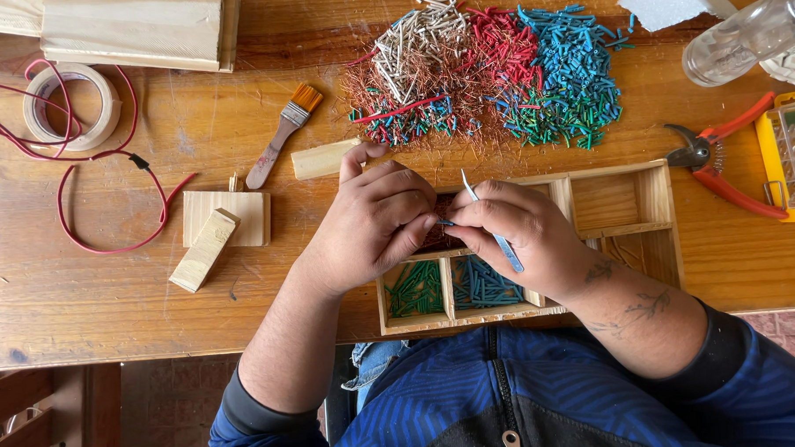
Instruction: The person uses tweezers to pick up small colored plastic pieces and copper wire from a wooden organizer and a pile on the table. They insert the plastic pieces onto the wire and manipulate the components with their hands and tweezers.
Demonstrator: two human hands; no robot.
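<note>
Wooden table (pixel 83 287): left hand (pixel 371 220) pinches a blue wire piece (pixel 445 223); right hand (pixel 521 232) grips a thin blade (pixel 495 233) above the compartment tray (pixel 643 197).

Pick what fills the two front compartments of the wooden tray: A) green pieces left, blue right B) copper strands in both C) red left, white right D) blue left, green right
A: in the wooden compartment tray, green wire-insulation pieces lie in the front left compartment and blue wire-insulation pieces in the one beside it.

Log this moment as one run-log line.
left hand: pinching blue wire piece | right hand: holding tweezers | under hands: wooden tray | green and blue pieces sorted in compartments
</note>
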